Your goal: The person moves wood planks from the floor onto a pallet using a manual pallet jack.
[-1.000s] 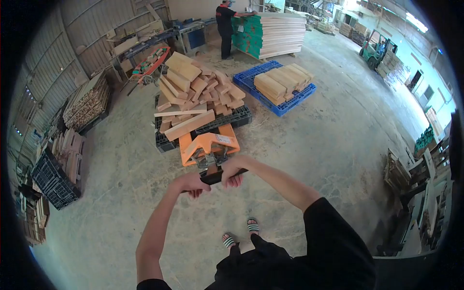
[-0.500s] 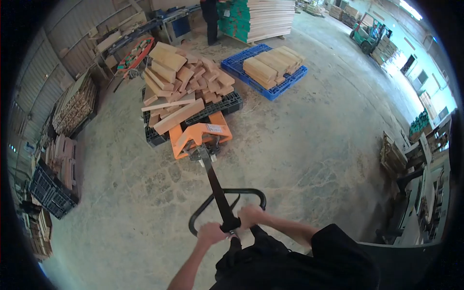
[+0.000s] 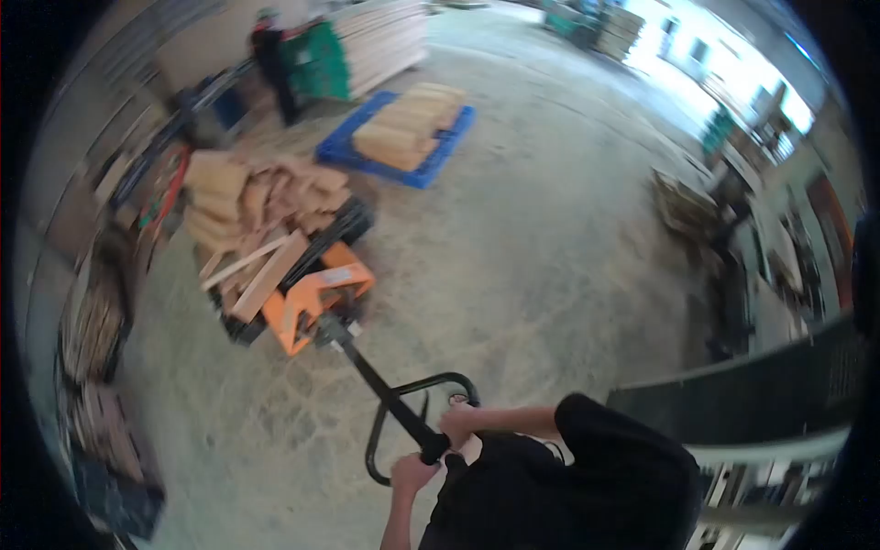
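Both hands are at the black loop handle (image 3: 379, 438) of an orange pallet jack (image 3: 307, 301). My left hand (image 3: 414, 473) is closed round the lower left part of the loop. Higher up and to the right, my right hand (image 3: 457, 425) wraps the handle's other side, beside the shaft's end. The jack's forks run under a black pallet (image 3: 341, 231), which bears a loose heap of wooden blocks (image 3: 275, 197). A long board lies slantwise on the heap's near side.
A blue pallet (image 3: 423, 174) with wooden boards (image 3: 403, 128) stands beyond the heap. Behind it are a person (image 3: 270, 69) and a large board stack (image 3: 380, 41). Wood stacks (image 3: 96, 321) line the left wall; a dark-sided bench (image 3: 742, 403) is at right.
The view has turned to the right, so the jack, heap and blue pallet appear further left. The handle slants more to the left. Both hands remain closed on it.
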The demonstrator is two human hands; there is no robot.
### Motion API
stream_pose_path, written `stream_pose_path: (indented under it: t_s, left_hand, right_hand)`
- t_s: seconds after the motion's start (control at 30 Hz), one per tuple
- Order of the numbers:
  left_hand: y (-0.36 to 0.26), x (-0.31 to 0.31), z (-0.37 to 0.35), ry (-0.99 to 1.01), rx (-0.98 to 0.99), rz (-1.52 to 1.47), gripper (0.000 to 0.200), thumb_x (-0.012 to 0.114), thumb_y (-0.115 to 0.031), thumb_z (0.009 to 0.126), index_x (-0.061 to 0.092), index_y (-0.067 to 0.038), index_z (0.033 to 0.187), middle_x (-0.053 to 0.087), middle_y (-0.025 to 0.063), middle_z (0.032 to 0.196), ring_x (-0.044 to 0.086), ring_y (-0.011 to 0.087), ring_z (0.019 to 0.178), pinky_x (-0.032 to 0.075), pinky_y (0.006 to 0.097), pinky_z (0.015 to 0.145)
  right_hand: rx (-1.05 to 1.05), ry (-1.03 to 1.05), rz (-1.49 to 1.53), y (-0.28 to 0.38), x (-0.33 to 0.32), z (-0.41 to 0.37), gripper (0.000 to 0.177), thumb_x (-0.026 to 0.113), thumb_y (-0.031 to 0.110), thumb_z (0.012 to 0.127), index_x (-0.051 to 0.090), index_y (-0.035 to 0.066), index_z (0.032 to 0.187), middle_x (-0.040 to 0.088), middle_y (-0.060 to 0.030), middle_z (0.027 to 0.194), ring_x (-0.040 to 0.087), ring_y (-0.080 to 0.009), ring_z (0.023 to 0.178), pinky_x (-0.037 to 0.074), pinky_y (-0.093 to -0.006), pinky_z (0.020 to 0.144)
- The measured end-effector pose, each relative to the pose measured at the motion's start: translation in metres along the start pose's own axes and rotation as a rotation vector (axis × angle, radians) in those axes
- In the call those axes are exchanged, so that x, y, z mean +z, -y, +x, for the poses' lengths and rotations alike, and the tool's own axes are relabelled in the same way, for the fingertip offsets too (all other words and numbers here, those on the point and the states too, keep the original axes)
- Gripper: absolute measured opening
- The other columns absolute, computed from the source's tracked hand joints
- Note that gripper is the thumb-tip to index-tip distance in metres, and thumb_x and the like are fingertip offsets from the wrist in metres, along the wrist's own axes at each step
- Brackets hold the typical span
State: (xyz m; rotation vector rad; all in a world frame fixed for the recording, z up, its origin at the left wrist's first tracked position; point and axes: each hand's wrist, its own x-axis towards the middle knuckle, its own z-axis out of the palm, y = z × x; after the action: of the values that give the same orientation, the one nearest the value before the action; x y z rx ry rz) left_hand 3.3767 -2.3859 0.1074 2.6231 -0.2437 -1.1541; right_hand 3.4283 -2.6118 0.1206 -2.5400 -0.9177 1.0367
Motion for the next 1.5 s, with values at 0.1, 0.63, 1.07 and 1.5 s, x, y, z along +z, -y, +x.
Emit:
stream_pose_path:
  t_s: [0.1, 0.63, 1.07, 1.5]
  left_hand:
    - [-0.009, -0.085, -0.011, -0.144, 0.064, -0.002, 0.051, 0.075, -0.051, 0.070, 0.076, -0.005, 0.091, 0.072, 0.0203, 0.088, 0.070, 0.0374, 0.088, 0.054, 0.0484, 0.076]
    - [-0.019, -0.271, -0.033, -0.136, 0.063, -0.344, 0.027, 0.075, -0.022, 0.072, 0.061, -0.001, 0.062, 0.055, 0.0052, 0.049, 0.052, 0.0146, 0.038, 0.039, 0.0318, 0.040]
    - [0.008, -0.266, -0.010, -0.179, 0.035, -0.042, 0.060, 0.073, -0.055, 0.061, 0.075, 0.002, 0.082, 0.070, 0.0231, 0.079, 0.069, 0.0377, 0.076, 0.055, 0.0437, 0.073]
    - [0.014, -0.244, -0.020, -0.246, 0.054, -0.061, 0.054, 0.075, -0.051, 0.063, 0.074, -0.001, 0.082, 0.070, 0.0195, 0.077, 0.069, 0.0332, 0.072, 0.054, 0.0431, 0.069]
  right_hand:
    - [0.007, 0.121, 0.029, 0.001, -0.072, 0.027, 0.041, 0.076, 0.040, 0.062, 0.077, 0.006, 0.085, 0.072, -0.0140, 0.077, 0.072, -0.0314, 0.077, 0.055, -0.0449, 0.066]
    - [0.078, 0.154, 0.261, 0.026, -0.251, 0.046, 0.027, 0.081, 0.028, 0.069, 0.060, 0.012, 0.068, 0.050, 0.0009, 0.061, 0.047, -0.0150, 0.056, 0.037, -0.0333, 0.051]
    - [0.040, 0.012, 0.019, 0.022, -0.242, 0.067, 0.046, 0.077, 0.043, 0.059, 0.075, 0.005, 0.084, 0.071, -0.0169, 0.076, 0.071, -0.0309, 0.073, 0.055, -0.0435, 0.066]
    - [0.126, 0.043, -0.016, 0.034, -0.232, 0.057, 0.047, 0.076, 0.043, 0.060, 0.073, 0.001, 0.081, 0.071, -0.0153, 0.074, 0.070, -0.0295, 0.069, 0.055, -0.0409, 0.063]
